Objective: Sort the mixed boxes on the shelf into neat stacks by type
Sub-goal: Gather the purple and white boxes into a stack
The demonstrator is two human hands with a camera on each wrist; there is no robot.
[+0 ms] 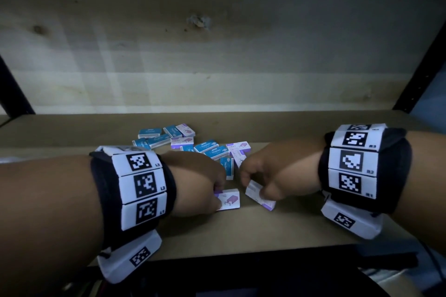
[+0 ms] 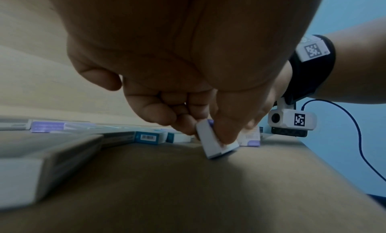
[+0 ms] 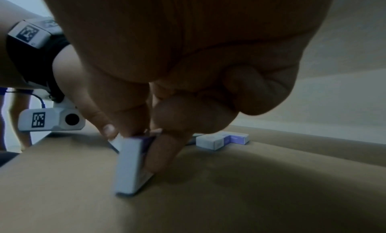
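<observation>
Two white-and-purple staple boxes are held near the shelf's front edge. My left hand (image 1: 218,196) pinches one purple box (image 1: 230,199), which lies almost flat in the head view; in the left wrist view my thumb presses this tilted purple box (image 2: 211,145). My right hand (image 1: 255,190) pinches a second purple box (image 1: 260,198), tilted on one long edge; the right wrist view shows that second box (image 3: 129,167) between thumb and forefinger, its lower edge on the board. Behind both hands lies a mixed pile of blue boxes (image 1: 211,148) and purple boxes (image 1: 182,142).
The brown shelf board (image 1: 301,224) ends in a front edge below my wrists. A pale wooden back wall (image 1: 217,55) closes the shelf, with black uprights (image 1: 14,89) at the sides. A blurred box (image 2: 21,178) lies close to the left wrist camera.
</observation>
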